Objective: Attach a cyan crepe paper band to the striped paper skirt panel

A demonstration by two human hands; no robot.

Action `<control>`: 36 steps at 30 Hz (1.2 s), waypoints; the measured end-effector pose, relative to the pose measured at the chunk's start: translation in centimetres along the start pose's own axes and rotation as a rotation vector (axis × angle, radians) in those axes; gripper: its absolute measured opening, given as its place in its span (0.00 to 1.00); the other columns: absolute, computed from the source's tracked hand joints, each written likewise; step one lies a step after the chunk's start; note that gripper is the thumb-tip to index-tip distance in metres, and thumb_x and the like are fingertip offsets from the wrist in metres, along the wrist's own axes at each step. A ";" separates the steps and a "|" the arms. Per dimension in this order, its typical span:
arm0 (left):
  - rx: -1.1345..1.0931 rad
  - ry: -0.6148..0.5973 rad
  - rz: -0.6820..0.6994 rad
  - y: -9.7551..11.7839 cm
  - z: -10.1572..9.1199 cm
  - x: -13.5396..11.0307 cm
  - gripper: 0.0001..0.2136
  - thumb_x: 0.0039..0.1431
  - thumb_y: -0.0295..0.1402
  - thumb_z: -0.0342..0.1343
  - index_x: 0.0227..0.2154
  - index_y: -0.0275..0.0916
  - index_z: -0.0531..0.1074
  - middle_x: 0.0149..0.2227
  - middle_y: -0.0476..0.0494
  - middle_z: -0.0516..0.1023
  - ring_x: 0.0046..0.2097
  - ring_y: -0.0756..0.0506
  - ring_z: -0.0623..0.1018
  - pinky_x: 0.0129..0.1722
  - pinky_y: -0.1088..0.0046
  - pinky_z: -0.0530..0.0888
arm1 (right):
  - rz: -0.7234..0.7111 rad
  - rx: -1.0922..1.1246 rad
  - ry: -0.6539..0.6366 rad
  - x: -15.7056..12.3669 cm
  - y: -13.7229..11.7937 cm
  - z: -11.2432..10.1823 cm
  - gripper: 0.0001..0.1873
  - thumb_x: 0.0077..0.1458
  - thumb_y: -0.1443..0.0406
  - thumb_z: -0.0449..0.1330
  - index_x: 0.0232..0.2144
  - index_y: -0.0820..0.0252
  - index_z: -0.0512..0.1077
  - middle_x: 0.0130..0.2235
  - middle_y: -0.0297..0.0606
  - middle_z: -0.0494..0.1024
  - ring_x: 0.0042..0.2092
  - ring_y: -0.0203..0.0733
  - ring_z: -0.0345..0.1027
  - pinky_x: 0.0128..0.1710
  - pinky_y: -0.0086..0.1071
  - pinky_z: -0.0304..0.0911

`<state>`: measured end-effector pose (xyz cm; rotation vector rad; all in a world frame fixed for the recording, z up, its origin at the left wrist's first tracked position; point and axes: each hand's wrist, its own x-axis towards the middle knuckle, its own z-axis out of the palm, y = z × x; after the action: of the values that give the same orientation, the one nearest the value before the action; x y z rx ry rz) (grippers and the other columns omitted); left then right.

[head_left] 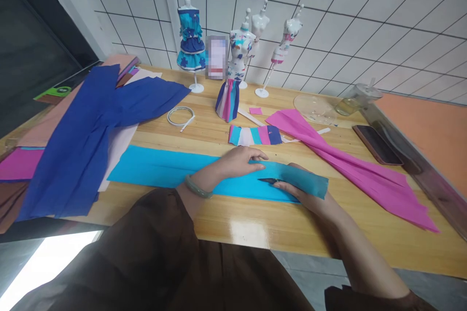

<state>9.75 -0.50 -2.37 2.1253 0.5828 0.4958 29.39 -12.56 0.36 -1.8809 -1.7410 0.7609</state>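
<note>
A long turquoise fabric strip (164, 167) lies lengthwise on the table in front of me. My left hand (239, 161) rests on its middle with thumb and fingers apart, pressing the cloth. My right hand (304, 195) is closed round dark scissors (268, 181), whose pointed blades lie over the strip. The strip's right part is raised and curls over the right hand, hiding most of its fingers and the scissors' handles. Just beyond my hands lies a small striped patchwork piece (255, 135) in pink, white, turquoise and navy.
Dark blue cloth (98, 112) spreads at left; pink fabric (346, 160) stretches along the right. Several small mannequins (191, 39) stand at the back near a blurred phone-like screen (216, 57). A coiled tape measure (181, 116), a phone (377, 144) and a glass cup (357, 99) are also on the table (219, 223).
</note>
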 end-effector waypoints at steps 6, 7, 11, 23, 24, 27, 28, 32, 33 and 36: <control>0.136 -0.099 0.024 0.8 -1.8 -0.5 0.19 0.54 0.37 0.55 0.49 0.38 0.70 0.51 0.42 0.73 0.51 0.44 0.72 0.49 0.70 0.68 | -0.096 -0.005 -0.013 0.0 -0.1 -0.1 0.15 0.49 0.50 0.59 0.37 0.49 0.73 0.37 0.37 0.75 0.38 0.48 0.71 0.35 0.39 0.68; 0.141 -0.118 0.020 0.8 -2.0 -0.6 0.19 0.53 0.35 0.56 0.49 0.38 0.70 0.51 0.42 0.73 0.51 0.44 0.72 0.49 0.70 0.68 | -0.115 -0.008 -0.035 0.1 -0.1 -0.2 0.14 0.50 0.51 0.58 0.36 0.49 0.73 0.37 0.37 0.75 0.38 0.47 0.71 0.35 0.39 0.68; 0.086 -0.153 0.002 0.6 -2.5 -0.7 0.19 0.52 0.31 0.57 0.49 0.39 0.70 0.51 0.43 0.73 0.51 0.45 0.73 0.48 0.71 0.68 | -0.093 0.008 -0.030 0.1 0.0 -0.2 0.15 0.50 0.50 0.59 0.33 0.51 0.71 0.33 0.36 0.74 0.35 0.46 0.70 0.32 0.38 0.67; 0.006 -0.176 -0.034 0.0 -2.3 -0.5 0.22 0.49 0.32 0.60 0.49 0.38 0.70 0.51 0.42 0.73 0.50 0.44 0.73 0.47 0.70 0.70 | -0.041 -0.109 -0.064 0.9 0.0 0.2 0.19 0.47 0.49 0.60 0.38 0.51 0.71 0.37 0.37 0.76 0.37 0.48 0.72 0.29 0.36 0.67; 0.004 -0.174 -0.034 0.1 -2.3 -0.5 0.22 0.49 0.32 0.60 0.49 0.38 0.70 0.51 0.42 0.73 0.50 0.44 0.73 0.47 0.70 0.70 | -0.044 -0.115 -0.066 0.9 -0.1 0.1 0.19 0.47 0.49 0.60 0.38 0.51 0.71 0.36 0.36 0.76 0.37 0.47 0.72 0.29 0.36 0.67; -0.001 -0.164 -0.035 0.2 -2.3 -0.5 0.21 0.49 0.32 0.59 0.48 0.39 0.70 0.50 0.42 0.74 0.49 0.44 0.74 0.47 0.70 0.70 | -0.032 -0.121 -0.063 0.8 -0.3 0.0 0.19 0.47 0.50 0.60 0.39 0.51 0.71 0.37 0.36 0.76 0.38 0.47 0.72 0.30 0.36 0.68; 0.000 -0.163 -0.036 0.2 -2.3 -0.5 0.21 0.49 0.31 0.59 0.48 0.39 0.70 0.50 0.42 0.74 0.49 0.44 0.74 0.46 0.70 0.70 | -0.028 -0.125 -0.057 0.7 -0.3 0.1 0.19 0.48 0.50 0.59 0.40 0.50 0.71 0.38 0.35 0.77 0.38 0.48 0.72 0.31 0.37 0.68; 0.015 -0.167 -0.034 0.1 -2.3 -0.4 0.21 0.49 0.32 0.59 0.49 0.38 0.70 0.50 0.42 0.74 0.49 0.44 0.74 0.45 0.70 0.70 | -0.017 -0.159 -0.014 0.7 0.5 0.5 0.19 0.47 0.49 0.60 0.40 0.50 0.69 0.36 0.36 0.77 0.38 0.50 0.73 0.32 0.40 0.68; 0.018 -0.167 -0.033 0.0 -2.3 -0.4 0.21 0.49 0.32 0.59 0.49 0.38 0.70 0.50 0.42 0.74 0.49 0.44 0.74 0.45 0.70 0.70 | -0.015 -0.171 0.011 0.7 0.8 0.6 0.20 0.47 0.49 0.60 0.39 0.50 0.69 0.35 0.36 0.77 0.37 0.51 0.73 0.32 0.40 0.68; 0.024 -0.169 -0.031 0.0 -2.3 -0.4 0.21 0.49 0.31 0.59 0.49 0.37 0.70 0.50 0.41 0.74 0.49 0.44 0.74 0.45 0.70 0.70 | -0.036 -0.161 0.015 0.8 1.4 1.0 0.20 0.46 0.48 0.60 0.39 0.51 0.69 0.35 0.37 0.77 0.37 0.51 0.73 0.31 0.40 0.68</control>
<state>8.21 0.76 -1.09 2.1526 0.5269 0.2902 29.79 -11.87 -1.33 -1.9475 -1.8704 0.6083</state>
